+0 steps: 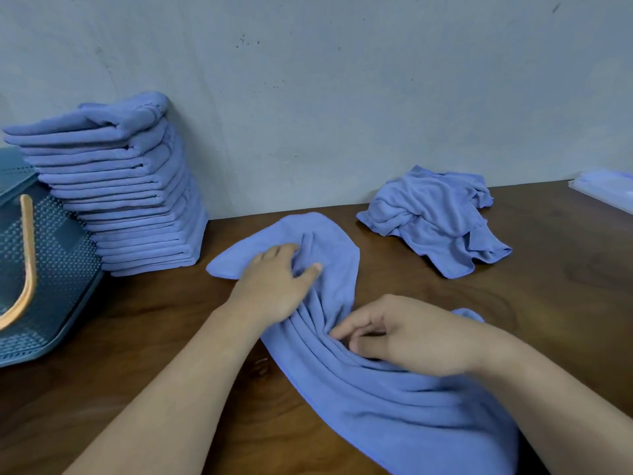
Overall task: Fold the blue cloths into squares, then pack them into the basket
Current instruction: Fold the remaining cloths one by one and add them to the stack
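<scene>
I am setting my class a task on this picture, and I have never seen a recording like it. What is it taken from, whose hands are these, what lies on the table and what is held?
There is no machine: a person works with bare hands, and a camera worn on the head looks forward and down at them. On the brown wooden table lie a tall stack of folded blue cloths, a dark blue perforated plastic basket with an orange handle at the left, and a crumpled heap of unfolded blue cloths by the grey wall. The rumpled blue cloth in front is being handled: the right hand pinches its folds, the left hand rests on its far part; whether that one grips is unclear.
</scene>
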### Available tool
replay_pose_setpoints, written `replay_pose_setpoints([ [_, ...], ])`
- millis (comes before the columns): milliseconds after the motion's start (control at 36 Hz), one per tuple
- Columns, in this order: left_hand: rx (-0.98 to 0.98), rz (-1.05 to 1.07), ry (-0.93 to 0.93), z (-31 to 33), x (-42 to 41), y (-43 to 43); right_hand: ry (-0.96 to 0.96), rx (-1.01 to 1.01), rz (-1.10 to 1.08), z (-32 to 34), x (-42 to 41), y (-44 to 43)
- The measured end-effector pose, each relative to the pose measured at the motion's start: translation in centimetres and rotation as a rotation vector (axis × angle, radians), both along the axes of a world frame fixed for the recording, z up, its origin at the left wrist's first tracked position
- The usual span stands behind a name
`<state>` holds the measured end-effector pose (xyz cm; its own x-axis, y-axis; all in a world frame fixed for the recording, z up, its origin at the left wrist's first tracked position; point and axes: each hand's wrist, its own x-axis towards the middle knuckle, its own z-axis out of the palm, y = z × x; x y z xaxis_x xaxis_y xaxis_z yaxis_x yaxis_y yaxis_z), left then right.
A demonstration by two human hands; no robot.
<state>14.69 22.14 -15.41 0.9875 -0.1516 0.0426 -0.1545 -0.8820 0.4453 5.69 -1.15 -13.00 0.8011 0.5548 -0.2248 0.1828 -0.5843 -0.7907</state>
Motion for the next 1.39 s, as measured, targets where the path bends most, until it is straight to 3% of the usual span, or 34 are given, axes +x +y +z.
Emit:
replay_pose_setpoints([
  [139,0.067,-0.140,-0.025,-1.7,0.5,1.0,-0.326,-0.006,-0.259,-1.1,2.3,0.3],
  [222,0.095,-0.163,-0.008,-1.5,0.8,1.5,-0.708,-0.226,-0.284,-2.7,6.7,-0.4],
  [306,0.117,-0.178,0.005,-1.5,0.8,1.7,-0.849,-0.538,-0.312,-3.6,10.7,-1.4],
  [417,0.103,-0.200,0.007,-1.6,1.3,2.4,-0.748,-0.803,-0.398,-3.5,14.1,-2.5],
  [583,0.100,-0.220,-0.002,-2.0,1.5,2.8,-0.530,-0.841,-0.607,-4.0,14.9,-3.4],
  [694,0.074,-0.217,-0.011,-1.9,1.4,3.0,-0.672,-0.743,-0.632,-4.6,14.2,-3.2],
  [750,0.046,-0.222,-0.024,-2.0,1.4,3.1,-0.801,-0.550,-0.551,-5.1,14.1,-3.0],
  [833,-0.118,-0.259,-0.050,-1.8,1.2,3.3,-0.682,-0.235,-0.421,-4.8,14.1,-2.4],
  [917,-0.352,-0.237,-0.066,-1.7,1.2,3.7,-0.605,-0.279,-0.316,-4.6,14.3,-1.8],
  [1028,-0.198,-0.004,-0.156,-1.3,2.1,4.4,-0.609,-0.415,-0.360,-4.6,14.9,-1.9],
  [1167,0.133,0.137,-0.062,-1.1,1.8,4.4,-0.567,-0.494,-0.386,-5.0,15.1,-1.6],
  [1278,0.131,0.250,-0.287,-1.8,2.3,5.1,-0.542,-0.504,-0.372,-5.0,14.9,-1.3],
  [1333,0.052,0.206,-0.395,-1.9,2.4,5.1,-0.563,-0.485,-0.389,-4.9,14.8,-1.3],
  [1389,-0.022,0.105,-0.358,-1.9,2.3,4.8,-0.586,-0.469,-0.407,-4.9,14.7,-1.3],
])
